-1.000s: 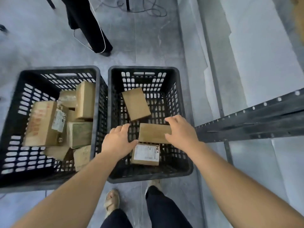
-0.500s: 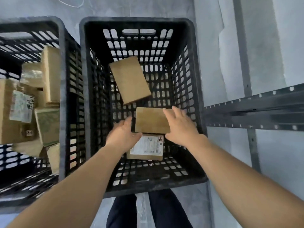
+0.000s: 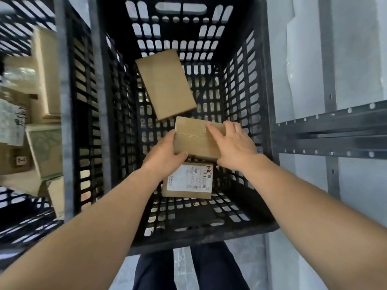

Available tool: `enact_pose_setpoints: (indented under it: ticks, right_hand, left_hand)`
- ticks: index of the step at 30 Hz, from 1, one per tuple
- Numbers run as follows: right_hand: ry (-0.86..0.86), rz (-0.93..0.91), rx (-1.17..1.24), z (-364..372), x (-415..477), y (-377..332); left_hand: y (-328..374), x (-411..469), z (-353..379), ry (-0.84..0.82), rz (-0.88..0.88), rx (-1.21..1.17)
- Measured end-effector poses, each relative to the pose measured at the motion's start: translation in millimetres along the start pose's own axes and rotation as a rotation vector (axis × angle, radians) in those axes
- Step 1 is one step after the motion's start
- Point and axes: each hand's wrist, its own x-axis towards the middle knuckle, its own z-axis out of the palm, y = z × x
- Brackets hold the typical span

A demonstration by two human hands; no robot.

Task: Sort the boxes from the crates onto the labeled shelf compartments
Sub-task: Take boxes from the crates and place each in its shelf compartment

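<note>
A black slatted crate (image 3: 259, 84) fills the middle of the head view. Inside it lies a taped brown box (image 3: 194, 141), held from both sides: my left hand (image 3: 163, 155) grips its left end with the thumb underneath, and my right hand (image 3: 232, 145) lies over its right end with fingers spread on top. Beneath them rests a box with a white shipping label (image 3: 188, 182). A plain brown box (image 3: 165, 84) leans toward the crate's far wall.
A second black crate (image 3: 67, 101) to the left holds several cardboard boxes (image 3: 46, 151). A dark metal shelf rail (image 3: 330, 135) with bolt holes runs across the right side, with a grey upright post (image 3: 333, 176). My legs show below the crate on the grey floor.
The view has dropped closer into the right crate. Both hands have closed in on the taped brown box, the left thumb now under its near edge.
</note>
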Motion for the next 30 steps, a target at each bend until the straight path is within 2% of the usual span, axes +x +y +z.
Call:
enact_pose_setpoints:
  ticks: [6, 10, 19, 25, 30]
  right_hand:
    - [-0.028, 0.041, 0.156, -56.8, -36.1, -4.9]
    - [-0.051, 0.083, 0.46, -98.7, -63.7, -7.8]
    - [-0.05, 0.099, 0.969, -167.2, -121.3, -22.0]
    - [-0.001, 0.045, 1.441, -191.7, -142.8, -41.4]
    - [-0.037, -0.002, 1.601, -208.2, -154.6, -52.8]
  left_hand:
    - [13.5, -44.3, -47.5, 0.056, 0.032, -0.115]
    - [29.8, -80.1, -84.2, 0.118, 0.061, -0.152]
    - [68.2, -146.1, -141.8, 0.19, 0.147, -0.296]
    - [77.7, -168.9, -164.5, 0.057, 0.104, -0.698]
    - [88.5, -181.4, -184.1, -0.081, 0.198, -0.832]
